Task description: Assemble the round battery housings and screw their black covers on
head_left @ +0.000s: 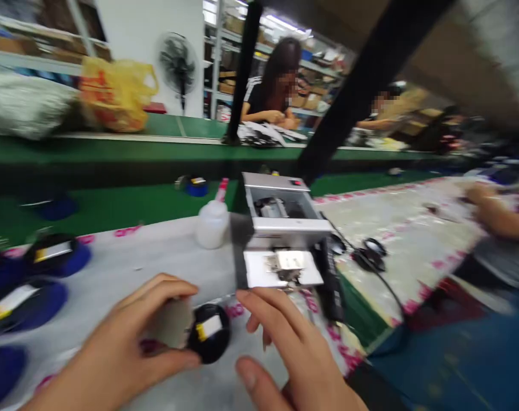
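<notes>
Before white bottle point(212, 225) and machine point(285, 225), left hand point(128, 331) holds black disc point(212, 344); right hand point(300, 351) spread loosely.

Black disc point(220, 342), label point(212, 325) on it white with a yellow end; pieces at left point(56, 302) blue around black, labels likewise white and yellow. Bottle point(212, 225) white, tip point(222, 189) pinkish red; machine point(287, 225) silver-grey, switch point(296, 182) red; sheet point(169, 251) whitish with magenta lettering along its edges, surface point(156, 200) green. Behind: bag point(113, 94) yellow with orange-red print, bundle beside it point(28, 105) silvery pale green, fan point(177, 63) dark grey, posts point(244, 68) black, co-worker's sleeve point(253, 85) black with white stripes, wall point(143, 23) white.
</notes>
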`<state>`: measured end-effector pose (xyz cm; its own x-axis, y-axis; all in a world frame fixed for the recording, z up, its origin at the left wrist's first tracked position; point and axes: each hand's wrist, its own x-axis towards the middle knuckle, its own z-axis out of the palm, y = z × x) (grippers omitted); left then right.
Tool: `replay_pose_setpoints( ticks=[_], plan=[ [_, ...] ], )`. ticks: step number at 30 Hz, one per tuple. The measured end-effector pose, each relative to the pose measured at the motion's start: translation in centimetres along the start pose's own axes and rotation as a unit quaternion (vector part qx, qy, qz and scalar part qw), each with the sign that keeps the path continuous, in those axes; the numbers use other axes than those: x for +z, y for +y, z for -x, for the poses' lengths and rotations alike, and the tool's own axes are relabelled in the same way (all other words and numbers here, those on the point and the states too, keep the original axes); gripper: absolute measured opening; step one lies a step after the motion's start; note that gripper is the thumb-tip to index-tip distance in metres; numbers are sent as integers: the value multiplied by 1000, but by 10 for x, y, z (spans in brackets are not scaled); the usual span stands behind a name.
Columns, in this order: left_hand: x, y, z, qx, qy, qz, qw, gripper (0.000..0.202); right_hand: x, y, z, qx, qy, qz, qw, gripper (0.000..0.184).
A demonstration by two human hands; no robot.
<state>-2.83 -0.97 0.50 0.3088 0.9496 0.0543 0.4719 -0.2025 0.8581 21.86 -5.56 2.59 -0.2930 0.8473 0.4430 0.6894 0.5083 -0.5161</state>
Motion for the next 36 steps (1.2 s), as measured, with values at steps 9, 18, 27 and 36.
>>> replay_pose_setpoints(
  ticks=[9, 18, 27, 36],
  plan=[
    [-22, -10, 1, -74, -38, 148, 985, 51, 44, -8, -25, 112, -90, -210, 967, 20],
    [-11, -48, -20, 27, 56, -73, 995, 20, 47, -14, -6, 282, -81, -436, 851, 18],
    [-11, -28, -7, -182, -80, 432, 880, 23, 60, -19, -7, 106, 8, -300, 948, 29],
    [-9, -26, -4, -223, -138, 514, 817, 22, 60, -19, -6, 18, 8, -194, 981, 37]
  ],
)
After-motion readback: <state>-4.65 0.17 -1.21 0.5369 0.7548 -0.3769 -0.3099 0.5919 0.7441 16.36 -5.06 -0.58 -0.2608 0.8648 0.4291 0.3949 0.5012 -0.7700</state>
